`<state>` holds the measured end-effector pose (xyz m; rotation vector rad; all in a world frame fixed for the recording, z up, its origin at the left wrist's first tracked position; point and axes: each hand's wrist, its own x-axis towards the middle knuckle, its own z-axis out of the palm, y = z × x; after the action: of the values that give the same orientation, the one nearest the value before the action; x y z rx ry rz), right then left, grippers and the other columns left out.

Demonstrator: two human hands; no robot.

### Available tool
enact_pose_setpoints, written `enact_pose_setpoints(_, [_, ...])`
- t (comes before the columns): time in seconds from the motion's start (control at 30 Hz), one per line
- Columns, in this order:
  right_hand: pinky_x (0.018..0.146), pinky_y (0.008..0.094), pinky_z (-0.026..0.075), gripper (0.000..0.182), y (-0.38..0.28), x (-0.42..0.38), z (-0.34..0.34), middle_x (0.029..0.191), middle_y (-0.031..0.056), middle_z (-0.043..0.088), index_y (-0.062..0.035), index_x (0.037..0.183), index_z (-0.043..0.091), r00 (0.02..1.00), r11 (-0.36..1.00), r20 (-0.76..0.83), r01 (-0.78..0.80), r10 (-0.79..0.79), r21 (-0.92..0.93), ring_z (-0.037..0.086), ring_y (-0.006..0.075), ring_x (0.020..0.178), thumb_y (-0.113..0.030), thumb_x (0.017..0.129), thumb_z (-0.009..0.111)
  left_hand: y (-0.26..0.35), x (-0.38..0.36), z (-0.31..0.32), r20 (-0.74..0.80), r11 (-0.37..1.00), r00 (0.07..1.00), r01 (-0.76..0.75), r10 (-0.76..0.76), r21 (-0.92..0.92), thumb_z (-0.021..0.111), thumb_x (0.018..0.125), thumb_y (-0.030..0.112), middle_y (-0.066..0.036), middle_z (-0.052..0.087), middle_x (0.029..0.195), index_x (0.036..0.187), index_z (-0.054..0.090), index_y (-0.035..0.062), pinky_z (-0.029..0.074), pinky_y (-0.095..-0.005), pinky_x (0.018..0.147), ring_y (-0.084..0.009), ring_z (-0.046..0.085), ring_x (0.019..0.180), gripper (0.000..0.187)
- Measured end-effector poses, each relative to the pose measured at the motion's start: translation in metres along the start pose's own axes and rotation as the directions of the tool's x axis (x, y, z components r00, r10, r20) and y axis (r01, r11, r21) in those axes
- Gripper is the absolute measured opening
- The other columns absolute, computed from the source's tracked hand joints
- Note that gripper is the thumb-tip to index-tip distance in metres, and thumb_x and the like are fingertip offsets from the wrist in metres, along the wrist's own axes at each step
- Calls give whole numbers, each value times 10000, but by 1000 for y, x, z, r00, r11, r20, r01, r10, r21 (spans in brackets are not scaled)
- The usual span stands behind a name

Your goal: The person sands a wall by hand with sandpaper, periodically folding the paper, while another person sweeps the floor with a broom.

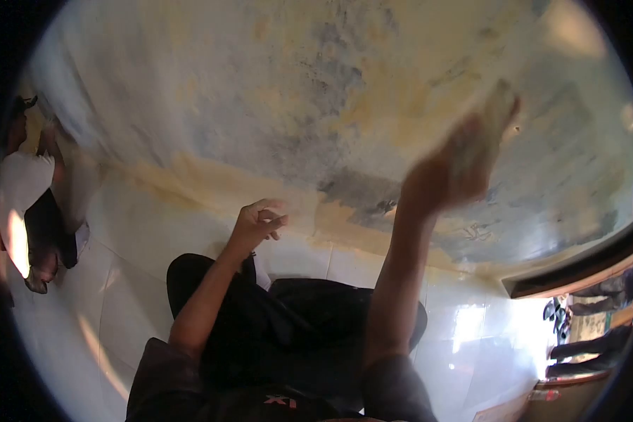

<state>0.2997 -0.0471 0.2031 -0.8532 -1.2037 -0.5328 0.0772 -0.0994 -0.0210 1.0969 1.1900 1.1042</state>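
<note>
My right hand [446, 172] is raised against the patchy wall [260, 105], smeared by motion. Its fingers close round a pale, flat piece [499, 105] that looks like sandpaper or a pad; blur hides its exact kind. My left hand [258, 221] hovers low, just in front of the wall's bottom part, with loosely curled fingers apart from the thumb and nothing visible between them. Grey, yellow and whitish patches cover the wall surface.
Another person [32, 190] crouches by the wall at the far left. Glossy pale floor tiles [141, 295] lie around my bent legs. On the right are a dark-edged doorway [577, 271], shoes [557, 316] and other people's legs [591, 352].
</note>
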Motion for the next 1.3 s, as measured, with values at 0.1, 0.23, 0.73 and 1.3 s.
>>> enact_pose_setpoints(0.1, [1040, 421, 381, 378, 26, -15, 41, 1394, 180, 423, 18, 1282, 502, 965, 965, 114, 247, -237, -89, 359, 330, 1328, -191, 971, 450, -48, 13, -23, 1, 977, 987, 159, -161, 141, 687, 838, 169, -88, 700, 883, 1137, 560, 8, 450, -224, 527, -115, 641, 613, 363])
enact_pose_setpoints(0.23, [1102, 494, 249, 386, 44, -133, 20, 1387, 229, 426, 52, 1277, 508, 906, 960, 401, 219, -134, -173, 299, 397, 1352, -115, 929, 483, -29, 13, -11, 70, 985, 984, 158, -163, 66, 654, 865, 186, -77, 697, 917, 1138, 573, 61, 460, -242, 562, -127, 652, 660, 311])
enact_pose_setpoints(0.73, [989, 447, 368, 382, 17, -6, 62, 1295, 125, 558, -57, 1252, 577, 933, 919, 75, 359, -351, -164, 499, 281, 1234, -147, 881, 561, -28, 7, -10, 40, 972, 972, 230, -232, 48, 599, 901, 230, -74, 689, 900, 1097, 596, 80, 468, -246, 594, -133, 647, 685, 247])
enact_pose_setpoints(1.3, [1100, 452, 239, 378, 1, 23, 47, 1378, 127, 478, -53, 1305, 524, 951, 951, 149, 288, -271, -113, 346, 290, 1356, -127, 937, 476, -36, 3, -2, 39, 979, 980, 195, -197, 57, 611, 892, 250, -67, 687, 882, 1089, 594, 68, 463, -241, 579, -130, 643, 691, 269])
